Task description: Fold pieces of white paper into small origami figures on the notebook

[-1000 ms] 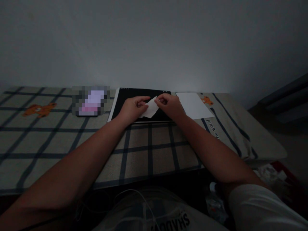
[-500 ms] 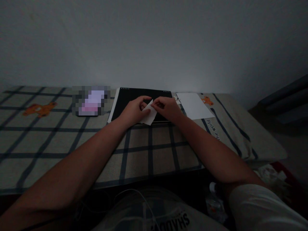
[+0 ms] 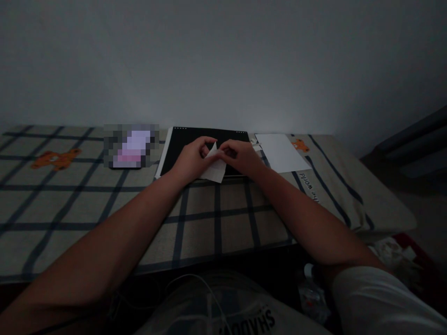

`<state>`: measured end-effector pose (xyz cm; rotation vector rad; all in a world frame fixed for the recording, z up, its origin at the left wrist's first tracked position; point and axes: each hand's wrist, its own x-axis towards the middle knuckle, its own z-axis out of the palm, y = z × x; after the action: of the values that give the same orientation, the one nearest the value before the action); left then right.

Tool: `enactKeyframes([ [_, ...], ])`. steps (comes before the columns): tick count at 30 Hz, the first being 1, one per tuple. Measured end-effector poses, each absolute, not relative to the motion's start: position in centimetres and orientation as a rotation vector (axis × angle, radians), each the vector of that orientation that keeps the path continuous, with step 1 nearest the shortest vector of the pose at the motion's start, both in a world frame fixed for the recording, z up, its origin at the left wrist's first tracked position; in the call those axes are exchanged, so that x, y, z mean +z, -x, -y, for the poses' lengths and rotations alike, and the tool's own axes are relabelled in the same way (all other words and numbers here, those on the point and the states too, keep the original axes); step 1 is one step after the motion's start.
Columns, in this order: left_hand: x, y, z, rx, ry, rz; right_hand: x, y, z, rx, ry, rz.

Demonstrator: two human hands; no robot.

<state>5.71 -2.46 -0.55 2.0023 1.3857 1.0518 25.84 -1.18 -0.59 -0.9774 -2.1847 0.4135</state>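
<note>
White paper piece (image 3: 213, 168), small and folded, is between my two hands, above the front edge of the black pad (image 3: 183, 146), approx. at the middle of the view. My left hand (image 3: 191, 158) pinches its left upper part; thumb and fingers are narrow and closed on the paper. My right hand (image 3: 240, 156) pinches the upper tip from the right side, grip also narrow and holding the paper. The fingertips of both hands almost meet at the pointed top, and the lower corner of the paper hangs down towards me, just over the pad's front edge. I cannot tell if that corner touches the pad.

Writing that I can read: on the checked cloth (image 3: 87, 204), at the right side, dark letters upside-down, the word "world" is clear, the rest is too small. On my shirt (image 3: 251, 321), at the bottom of the view, I see "SHADO" mirrored/upside-down, rest is cut off. The cloth has also orange bear figures, one far left (image 3: 56, 158), one behind the white sheet (image 3: 281, 151).

The white sheet lies flat just beside the pad at the right, near my right hand but not touching it. Left of the pad is a blurred rectangle thing (image 3: 131, 146); what it is I cannot tell. The light is very dim.
</note>
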Motion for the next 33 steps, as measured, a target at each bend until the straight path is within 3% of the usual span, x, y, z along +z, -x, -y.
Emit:
enactKeyframes([
  [33, -0.2, -5.0, 2.1, 1.093, -1.809, -1.302, 0.2, -26.7, 0.8, 0.388, 1.190, 2.062],
])
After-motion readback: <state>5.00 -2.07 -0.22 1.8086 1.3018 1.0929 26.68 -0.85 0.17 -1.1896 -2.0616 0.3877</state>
